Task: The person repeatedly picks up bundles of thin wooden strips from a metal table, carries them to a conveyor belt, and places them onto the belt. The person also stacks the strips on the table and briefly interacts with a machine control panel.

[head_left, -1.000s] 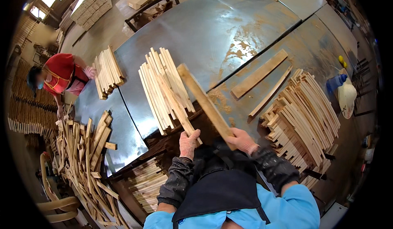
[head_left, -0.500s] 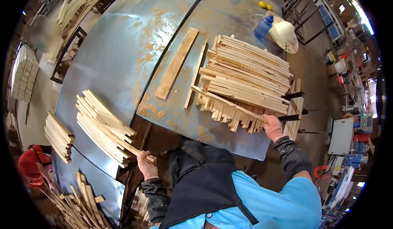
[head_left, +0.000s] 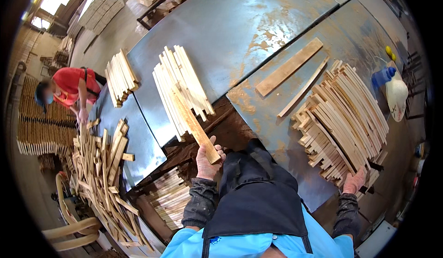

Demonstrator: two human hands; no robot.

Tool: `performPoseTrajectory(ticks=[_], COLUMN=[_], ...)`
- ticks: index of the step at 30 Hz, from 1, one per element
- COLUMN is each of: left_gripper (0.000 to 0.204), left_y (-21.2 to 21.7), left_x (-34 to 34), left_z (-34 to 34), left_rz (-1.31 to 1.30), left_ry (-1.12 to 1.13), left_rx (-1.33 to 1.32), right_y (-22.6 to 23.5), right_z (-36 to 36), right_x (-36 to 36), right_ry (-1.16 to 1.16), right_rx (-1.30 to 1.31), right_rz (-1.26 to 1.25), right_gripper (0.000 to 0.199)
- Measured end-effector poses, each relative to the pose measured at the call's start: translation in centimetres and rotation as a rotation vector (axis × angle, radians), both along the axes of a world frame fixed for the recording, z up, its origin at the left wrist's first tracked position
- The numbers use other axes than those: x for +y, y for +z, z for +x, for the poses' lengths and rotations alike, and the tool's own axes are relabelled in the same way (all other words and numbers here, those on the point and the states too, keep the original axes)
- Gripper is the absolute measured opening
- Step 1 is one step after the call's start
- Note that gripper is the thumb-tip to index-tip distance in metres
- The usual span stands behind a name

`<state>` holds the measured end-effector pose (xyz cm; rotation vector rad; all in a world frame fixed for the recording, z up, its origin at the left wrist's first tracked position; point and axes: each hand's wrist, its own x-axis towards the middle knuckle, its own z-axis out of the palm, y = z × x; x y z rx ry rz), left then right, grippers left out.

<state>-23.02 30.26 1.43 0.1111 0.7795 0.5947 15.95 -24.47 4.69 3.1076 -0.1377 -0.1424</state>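
My left hand [head_left: 208, 160], in a pinkish work glove, is closed around the near end of a wooden strip [head_left: 193, 123]. That strip slants away over a fanned pile of pale strips [head_left: 183, 75]. On the right, my gloved right hand [head_left: 354, 181] is closed at the near end of a strip on the large stack of wooden strips [head_left: 348, 115]; its fingertips are partly hidden. The lower strips of that stack lie crosswise, their ends jutting toward the left.
A metal-topped table [head_left: 198, 32] carries a wide board [head_left: 289, 67], a thin strip [head_left: 303, 88] and a smaller pile [head_left: 121, 78]. At far right are a blue bottle [head_left: 383, 76] and a pale hat [head_left: 397, 96]. A co-worker in red [head_left: 74, 85] stands left, by jumbled offcuts [head_left: 104, 165].
The view has turned left, bringing the co-worker into fuller sight. My right hand's strip, earlier slanting across the stack, now lies along it. The strip in my left hand now shows its broad face.
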Motion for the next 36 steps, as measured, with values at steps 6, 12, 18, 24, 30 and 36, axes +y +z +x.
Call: performPoseTrajectory(ticks=[6,12,18,24,30,36], left_gripper=[0.065,0.059,0.06,0.062,0.063,0.059], left_y=[-1.3,-0.5,1.1,2.4,3.3,3.7], left_x=[-0.6,-1.2,-2.6,-3.4,-5.0,-6.5], left_z=[0.3,0.1,-0.7,-1.0,-2.5,-5.7], left_rz=[0.012,0.037,0.072,0.086,0.225,0.382], left_ry=[-0.006,-0.023,-0.01,0.038,0.073,0.271], left_rx=[0.143,0.207,0.271,0.324,0.561,0.789], right_y=[-0.7,-4.5,-2.9,1.0,2.9,3.2], right_z=[0.7,3.9,4.0,0.5,-8.9,-24.4], right_x=[7.1,12.1,13.8,24.4,42.0,53.2], right_ry=[0.294,0.61,0.617,0.827,0.847,1.054], right_rx=[-0.024,-0.084,-0.076,0.014,0.949,1.638], right_rz=[-0.05,-0.037,-0.028,0.417,0.942,0.708], right_gripper=[0.096,0.097,0.097,0.083,0.068,0.071])
